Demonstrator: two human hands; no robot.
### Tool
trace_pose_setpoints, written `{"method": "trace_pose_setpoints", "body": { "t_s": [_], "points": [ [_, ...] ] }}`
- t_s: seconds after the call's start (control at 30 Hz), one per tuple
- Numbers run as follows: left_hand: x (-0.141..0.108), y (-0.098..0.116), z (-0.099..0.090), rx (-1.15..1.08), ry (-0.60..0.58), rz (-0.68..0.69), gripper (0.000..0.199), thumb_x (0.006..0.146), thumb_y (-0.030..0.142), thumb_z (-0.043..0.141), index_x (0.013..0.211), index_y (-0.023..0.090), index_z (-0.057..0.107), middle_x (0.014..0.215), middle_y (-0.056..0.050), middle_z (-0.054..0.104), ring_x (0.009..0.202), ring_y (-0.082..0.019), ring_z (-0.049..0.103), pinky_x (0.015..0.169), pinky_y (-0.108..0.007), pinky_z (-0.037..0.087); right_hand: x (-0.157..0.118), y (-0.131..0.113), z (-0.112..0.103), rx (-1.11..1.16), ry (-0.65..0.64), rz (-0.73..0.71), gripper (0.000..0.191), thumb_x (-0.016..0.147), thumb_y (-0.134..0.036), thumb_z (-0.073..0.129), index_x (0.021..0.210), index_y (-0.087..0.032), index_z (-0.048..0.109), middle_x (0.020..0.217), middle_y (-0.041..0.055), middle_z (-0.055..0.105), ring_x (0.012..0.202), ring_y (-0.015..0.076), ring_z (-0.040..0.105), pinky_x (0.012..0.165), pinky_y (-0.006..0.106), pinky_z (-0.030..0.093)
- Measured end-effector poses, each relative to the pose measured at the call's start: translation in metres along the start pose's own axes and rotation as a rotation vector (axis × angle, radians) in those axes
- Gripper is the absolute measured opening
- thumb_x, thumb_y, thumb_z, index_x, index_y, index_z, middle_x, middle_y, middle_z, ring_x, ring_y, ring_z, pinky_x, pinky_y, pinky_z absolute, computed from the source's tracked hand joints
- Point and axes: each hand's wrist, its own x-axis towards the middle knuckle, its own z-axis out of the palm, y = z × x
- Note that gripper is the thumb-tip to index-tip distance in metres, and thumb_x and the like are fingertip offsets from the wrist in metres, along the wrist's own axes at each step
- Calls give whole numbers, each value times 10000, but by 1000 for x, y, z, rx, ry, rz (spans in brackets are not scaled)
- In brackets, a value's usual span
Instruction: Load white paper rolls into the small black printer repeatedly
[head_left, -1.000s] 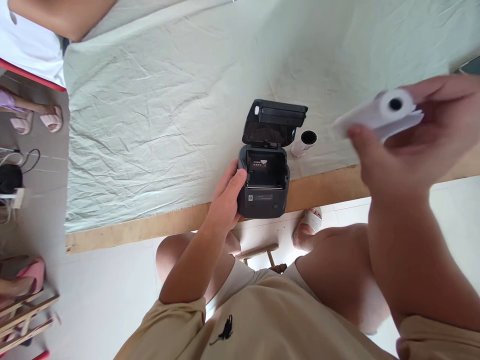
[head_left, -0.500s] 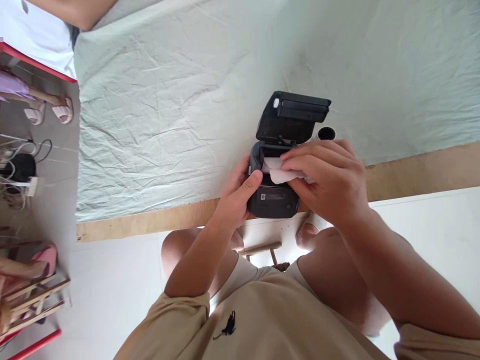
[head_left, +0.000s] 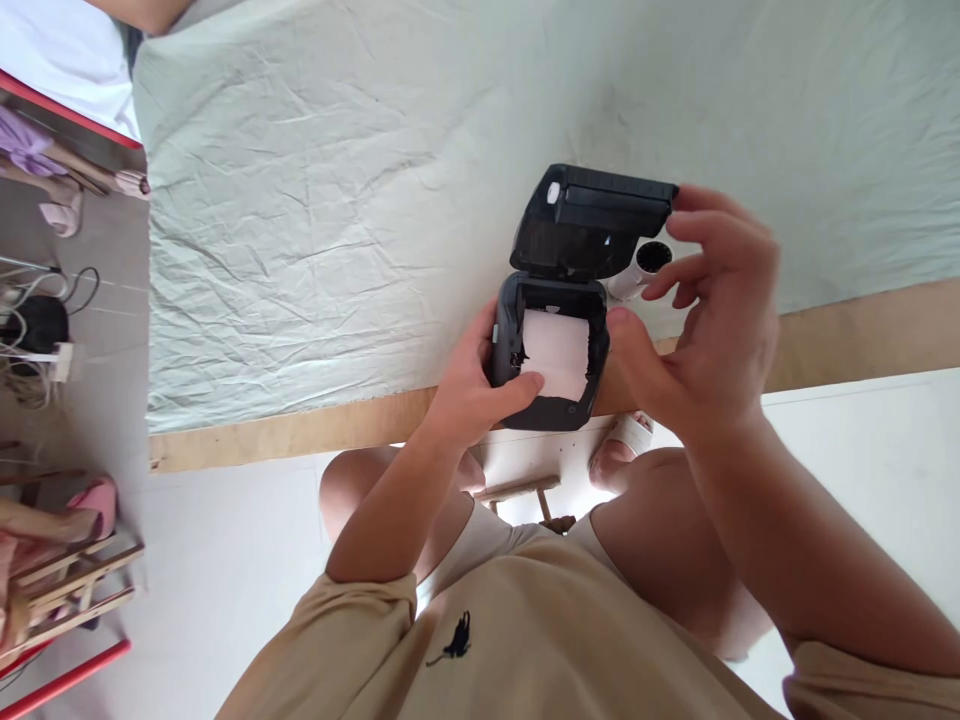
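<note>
A small black label printer [head_left: 555, 413] is held near the table's front edge with its lid [head_left: 559, 245] raised. Inside lies white paper [head_left: 559, 345], its free end hanging over the front rim. My left hand [head_left: 469, 390] wraps around the printer's left side, thumb pressed on the paper. At the right, my right hand [head_left: 716, 310] has its fingers apart; the index fingertip meets the lid's upper right corner, and the thumb tip is beside the printer body. Behind those fingers is a white cylinder [head_left: 626, 282] with a dark end, partly hidden.
A wrinkled pale green cloth [head_left: 337, 220] covers the table, with a bare wooden strip [head_left: 300, 425] along its front edge. Cables and a black device [head_left: 45, 330] lie at the left. Other people's legs and a wooden stool [head_left: 75, 590] show there too.
My right hand has let go of the paper and moved up and right to the lid's edge. The paper now lies flat over the front rim, under my left thumb.
</note>
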Motion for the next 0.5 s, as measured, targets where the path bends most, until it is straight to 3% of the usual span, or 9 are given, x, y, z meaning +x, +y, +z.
{"method": "trace_pose_setpoints", "body": {
  "t_s": [0.07, 0.13, 0.23, 0.37, 0.5],
  "points": [
    [0, 0, 0, 4, 11, 9, 768, 659, 447, 1049, 1348, 279, 753, 1030, -49, 820, 921, -282, 775, 789, -368, 639, -1, -1, -1, 5, -7, 48, 403, 1069, -416, 597, 1468, -413, 543, 1494, 75, 698, 831, 216, 731, 736, 452, 607],
    [0, 1, -1, 0, 15, 8, 742, 665, 439, 1041, 1331, 280, 755, 961, -32, 794, 847, -260, 749, 739, -361, 618, -4, -4, -1, 59, 21, 58, 271, 1072, -449, 601, 1333, -377, 588, 1201, 56, 760, 739, 204, 693, 673, 427, 573],
    [0, 0, -1, -14, -2, -5, 774, 656, 396, 1049, 1349, 274, 728, 1080, -53, 822, 975, -291, 789, 778, -356, 627, -11, -3, 3, 143, -27, 104, 152, 1024, -391, 709, 1078, -321, 586, 794, -29, 625, 618, 159, 575, 580, 347, 472],
    [0, -1, -1, -99, -37, 8, 869, 639, 501, 1081, 1376, 263, 688, 1262, -96, 833, 1172, -361, 817, 892, -403, 682, -21, 10, 14, 250, -195, 267, 351, 937, -386, 810, 940, -303, 469, 690, -76, 477, 538, 119, 398, 471, 296, 323],
    [0, -3, 2, -127, -24, 16, 760, 790, 689, 969, 1361, 275, 686, 1226, -97, 856, 1099, -342, 845, 869, -434, 702, -22, 17, 18, 335, -258, 323, 440, 913, -416, 833, 910, -306, 407, 672, -84, 430, 538, 128, 348, 473, 305, 319]
  ]
}}
